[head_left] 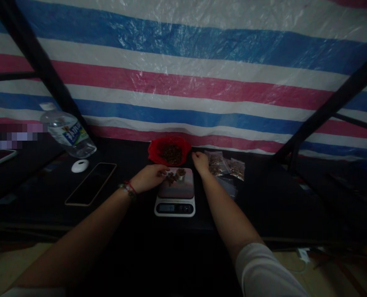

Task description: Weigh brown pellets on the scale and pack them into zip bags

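A white kitchen scale (176,192) with a lit display stands on the black table. On its plate are a small cup (181,176) filled with brown bits and, left of it, a loose heap of brown pieces (171,178). My left hand (148,178) reaches over the plate's left edge, fingertips together at the heap; whether a piece is between them is too dark to see. Behind the scale sits a red plastic bag (154,153), its mouth wide, with brown pieces (171,154) inside. My right hand (201,163) is closed beside the bag's right side, its fingers curled; their contents are hidden.
Filled clear zip bags (216,163) lie right of my right hand, with flat clear bags (228,186) in front. To the left are a phone (91,184), a white mouse (80,166) and a plastic bottle (66,131). Striped sheeting (183,95) hangs behind, between black frame bars.
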Demonstrator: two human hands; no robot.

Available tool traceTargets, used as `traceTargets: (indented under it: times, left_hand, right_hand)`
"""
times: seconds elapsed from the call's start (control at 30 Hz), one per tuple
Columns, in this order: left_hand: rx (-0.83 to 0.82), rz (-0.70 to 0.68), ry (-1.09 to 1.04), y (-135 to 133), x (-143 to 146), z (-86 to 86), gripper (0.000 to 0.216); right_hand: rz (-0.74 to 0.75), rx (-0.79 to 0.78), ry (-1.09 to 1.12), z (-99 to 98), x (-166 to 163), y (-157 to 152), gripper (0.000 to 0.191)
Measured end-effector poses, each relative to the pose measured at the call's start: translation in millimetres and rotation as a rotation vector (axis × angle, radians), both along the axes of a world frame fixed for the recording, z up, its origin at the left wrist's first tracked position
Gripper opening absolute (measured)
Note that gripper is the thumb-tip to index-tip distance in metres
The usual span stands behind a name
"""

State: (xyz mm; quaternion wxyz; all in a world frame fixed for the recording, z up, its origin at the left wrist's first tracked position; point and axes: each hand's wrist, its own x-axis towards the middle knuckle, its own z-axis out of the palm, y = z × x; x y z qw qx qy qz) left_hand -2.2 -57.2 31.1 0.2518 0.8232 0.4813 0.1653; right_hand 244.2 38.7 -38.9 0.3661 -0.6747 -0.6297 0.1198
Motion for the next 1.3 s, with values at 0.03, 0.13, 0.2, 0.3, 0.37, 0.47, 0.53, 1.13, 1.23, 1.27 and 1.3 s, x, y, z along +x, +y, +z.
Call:
traceTargets:
  times: [0.03, 0.13, 0.2, 0.3, 0.37, 0.47, 0.53, 1.13, 1.23, 1.27, 1.3]
  left_hand:
    - [-0.019, -0.015, -0.002, -3, 3, 0.1, 0.034]
    - [-0.047, -0.033, -0.016, -10, 12, 3.9, 0.035]
    - [-0.009, 0.003, 0.001, -10, 14, 7.7, 0.036]
    - [0.075, 0.054, 0.055, -1, 14, 12.5, 0.038]
    - [0.124, 0.062, 0.091, 11, 13, 14.3, 0.035]
    - [0.219, 0.064, 0.161, 39, 13, 15.8, 0.033]
    - [0.257, 0.032, 0.226, 61, 15, 16.3, 0.036]
    - [0.109, -0.148, 0.591, 132, 47, -1.8, 0.032]
    - [0.113, -0.136, 0.579, 133, 45, -1.2, 0.028]
    - [0.114, -0.135, 0.574, 133, 45, -0.9, 0.028]
    - [0.115, -0.136, 0.567, 132, 45, -0.8, 0.030]
  right_hand:
    - [-0.001, -0.001, 0.001, 0.1, 0, 0, 0.037]
    - [-0.002, -0.002, 0.000, -0.1, 0, 0, 0.038]
    - [-0.002, -0.001, -0.003, -0.6, 0, 1, 0.038]
    - [-0.004, 0.000, -0.004, -1.4, 0, 2, 0.038]
    - [-0.006, 0.000, -0.004, -1.7, 0, 3, 0.037]
    - [-0.007, 0.001, -0.002, -1.6, 1, 2, 0.037]
    - [-0.006, 0.004, -0.002, -1.0, 1, 2, 0.037]
    - [-0.002, 0.004, -0.005, 1.9, -2, 0, 0.035]
    - [0.001, -0.001, -0.002, 2.1, -2, 0, 0.035]
    - [0.002, -0.002, -0.001, 2.0, -2, 0, 0.035]
    - [0.002, -0.002, -0.001, 1.9, -2, 0, 0.035]
